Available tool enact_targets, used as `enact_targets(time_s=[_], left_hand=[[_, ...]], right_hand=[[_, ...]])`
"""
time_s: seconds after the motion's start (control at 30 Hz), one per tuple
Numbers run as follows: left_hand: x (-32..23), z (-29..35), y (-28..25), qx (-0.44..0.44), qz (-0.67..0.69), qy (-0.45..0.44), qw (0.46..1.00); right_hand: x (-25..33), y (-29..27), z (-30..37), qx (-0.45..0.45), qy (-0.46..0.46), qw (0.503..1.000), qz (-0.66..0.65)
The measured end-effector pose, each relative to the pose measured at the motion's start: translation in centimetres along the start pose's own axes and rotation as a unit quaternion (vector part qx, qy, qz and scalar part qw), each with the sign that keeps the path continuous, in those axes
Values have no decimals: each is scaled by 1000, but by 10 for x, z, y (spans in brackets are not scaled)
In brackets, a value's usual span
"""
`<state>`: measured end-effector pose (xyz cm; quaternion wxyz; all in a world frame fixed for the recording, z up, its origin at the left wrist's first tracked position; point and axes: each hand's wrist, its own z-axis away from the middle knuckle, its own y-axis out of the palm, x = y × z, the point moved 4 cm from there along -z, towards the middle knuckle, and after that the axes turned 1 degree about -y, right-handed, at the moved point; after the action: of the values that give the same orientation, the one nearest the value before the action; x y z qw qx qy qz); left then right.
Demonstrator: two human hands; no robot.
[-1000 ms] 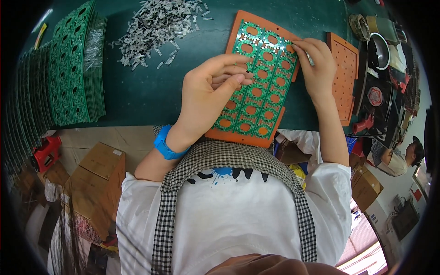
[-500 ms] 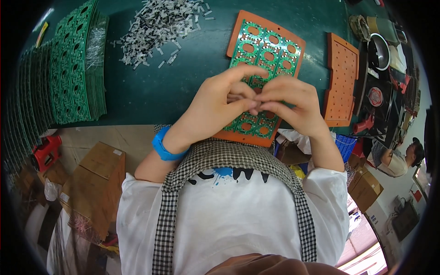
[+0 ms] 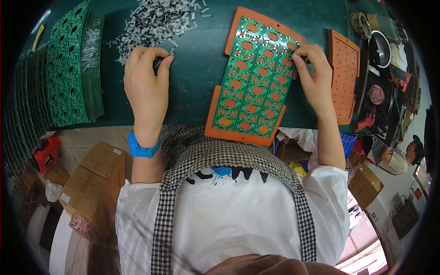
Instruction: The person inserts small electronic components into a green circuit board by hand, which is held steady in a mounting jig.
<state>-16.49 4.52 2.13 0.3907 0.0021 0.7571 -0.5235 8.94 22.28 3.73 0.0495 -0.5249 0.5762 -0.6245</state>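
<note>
A green circuit board panel (image 3: 255,85) with rows of oval holes lies tilted on an orange tray (image 3: 238,136) in front of me. Bent fingers and thumb of my right hand (image 3: 316,75) come together at the panel's upper right edge; anything between the tips is too small to make out. Off to the left, my left hand (image 3: 147,87) has thumb and forefinger drawn together at the near side of a heap of small clear-and-black strips (image 3: 158,23). Loose strips lie by those fingertips, and what they pinch is hidden.
Stacked green circuit panels (image 3: 68,68) stand on the left of the green table (image 3: 192,68). A second orange tray (image 3: 343,78) lies to the right, before a black bowl (image 3: 378,50) and other clutter. Cardboard boxes (image 3: 91,178) sit below left; another person (image 3: 396,158) is at far right.
My hands, together over the panel before, have parted. The left went leftward to the heap of strips; the right moved up and right to the panel's edge. The panel's middle is now uncovered.
</note>
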Motion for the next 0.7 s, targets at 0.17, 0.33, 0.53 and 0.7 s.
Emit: enact_targets(time_s=[0.17, 0.33, 0.53, 0.7], left_hand=[[1, -1, 1, -11, 6, 44, 999], [4, 5, 0, 4, 133, -36, 991], [-13, 11, 10, 83, 445, -109, 885], [-44, 22, 21, 202, 551, -141, 797]], right_hand=[[-1, 2, 2, -4, 16, 1000, -13], [0, 4, 3, -8, 19, 1000, -15], [3, 9, 11, -70, -19, 996, 52], [25, 5, 21, -63, -114, 967, 221]])
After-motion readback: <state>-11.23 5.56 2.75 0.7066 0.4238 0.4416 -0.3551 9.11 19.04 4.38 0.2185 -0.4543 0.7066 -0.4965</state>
